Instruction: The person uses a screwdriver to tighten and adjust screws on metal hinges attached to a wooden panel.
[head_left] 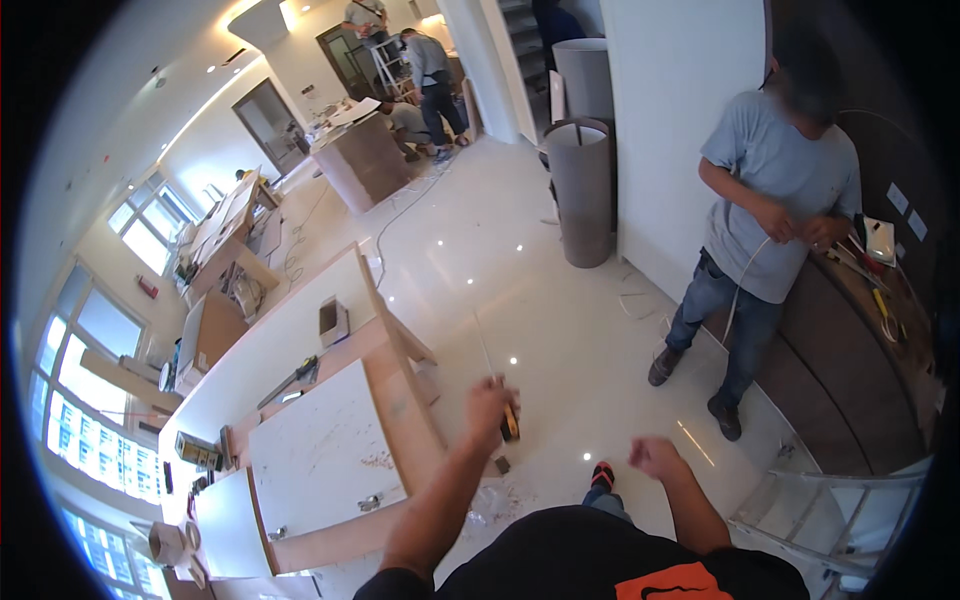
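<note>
My left hand (487, 412) is closed around a long, thin tool (511, 414) with an orange-and-black handle; its pale narrow shaft points up over the glossy floor (460, 230). My right hand (655, 455) hangs lower, near my foot, with its fingers curled and nothing visible in them. Left of me, a workbench (420, 450) carries a white panel with metal hinges (330, 440), a small open box (332, 320), a dark clamp-like tool (295, 375) and a can (200, 450).
A co-worker (760, 210) handles a thin cord beside a dark curved counter (830, 370) on the right. An aluminium ladder (830, 510) lies at lower right. Rolled sheets (580, 200) stand by a white wall. Other workers (435, 90) surround an island (360, 170) at the back.
</note>
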